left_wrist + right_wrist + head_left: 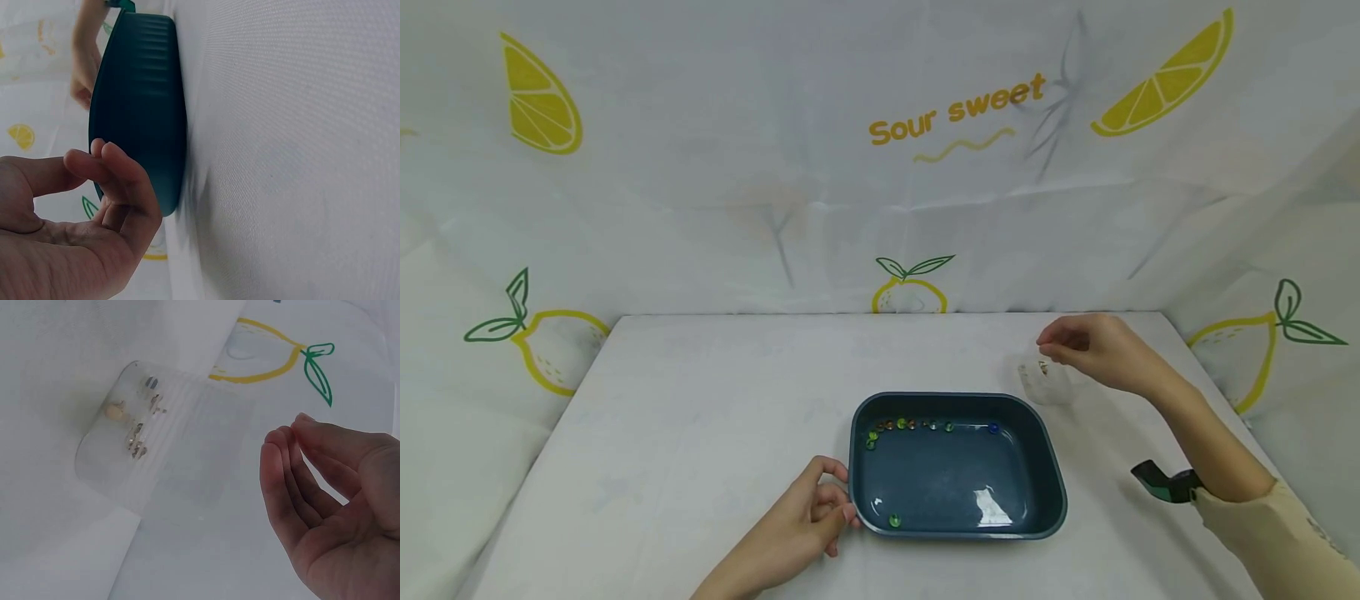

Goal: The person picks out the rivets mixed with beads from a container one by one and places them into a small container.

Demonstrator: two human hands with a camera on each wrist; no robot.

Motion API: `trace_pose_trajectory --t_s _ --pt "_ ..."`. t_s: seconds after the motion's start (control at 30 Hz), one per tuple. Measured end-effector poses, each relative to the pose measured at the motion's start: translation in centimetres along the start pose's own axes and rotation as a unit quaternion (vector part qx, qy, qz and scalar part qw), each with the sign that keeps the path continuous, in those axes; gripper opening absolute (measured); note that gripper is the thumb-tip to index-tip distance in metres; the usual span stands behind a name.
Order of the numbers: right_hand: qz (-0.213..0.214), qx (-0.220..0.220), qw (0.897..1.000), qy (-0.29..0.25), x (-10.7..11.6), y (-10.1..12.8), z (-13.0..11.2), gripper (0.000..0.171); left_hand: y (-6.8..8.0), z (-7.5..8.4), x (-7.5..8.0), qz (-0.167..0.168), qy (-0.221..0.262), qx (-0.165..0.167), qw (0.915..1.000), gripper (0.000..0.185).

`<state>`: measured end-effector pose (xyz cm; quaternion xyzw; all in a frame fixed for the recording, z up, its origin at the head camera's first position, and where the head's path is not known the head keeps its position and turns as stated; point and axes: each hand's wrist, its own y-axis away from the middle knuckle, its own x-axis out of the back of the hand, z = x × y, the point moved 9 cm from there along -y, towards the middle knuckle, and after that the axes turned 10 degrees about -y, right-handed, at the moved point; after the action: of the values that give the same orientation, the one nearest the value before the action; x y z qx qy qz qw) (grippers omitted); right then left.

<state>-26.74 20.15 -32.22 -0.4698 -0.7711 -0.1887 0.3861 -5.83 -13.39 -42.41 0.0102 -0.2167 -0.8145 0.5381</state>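
Observation:
A dark blue-green rectangular tray [955, 467] stands on the white table, with several glass marbles [902, 423] in it, mostly along the far side. Bent fingers of my left hand [808, 517] touch the tray's left side near its front corner; in the left wrist view they lie loosely curled beside its outer wall [140, 81]. Just above a small clear plastic container [1047, 383] is my right hand [1093, 350]. Its thumb and fingertips [299, 428] come together, with nothing visible between them. Several small round pieces [137, 447] show through the clear container.
One green marble [894, 521] lies apart at the tray's front left, and a blue marble [993, 428] near the far right. A white cloth [737, 208] with lemon prints rises behind the table. A black-and-green strap [1165, 482] hangs by the right sleeve.

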Motion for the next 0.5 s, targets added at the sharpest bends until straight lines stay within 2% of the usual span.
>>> trace_pose_trajectory --t_s 0.23,0.5 --pt "0.005 0.017 1.000 -0.020 -0.1 0.3 -3.1 0.009 0.0 0.0 0.0 -0.001 0.001 -0.001 1.0000 0.039" --pt "-0.004 0.064 0.997 -0.040 -1.1 0.4 -6.8 0.008 0.1 0.1 0.0 0.000 0.002 -0.003 1.0000 0.039"
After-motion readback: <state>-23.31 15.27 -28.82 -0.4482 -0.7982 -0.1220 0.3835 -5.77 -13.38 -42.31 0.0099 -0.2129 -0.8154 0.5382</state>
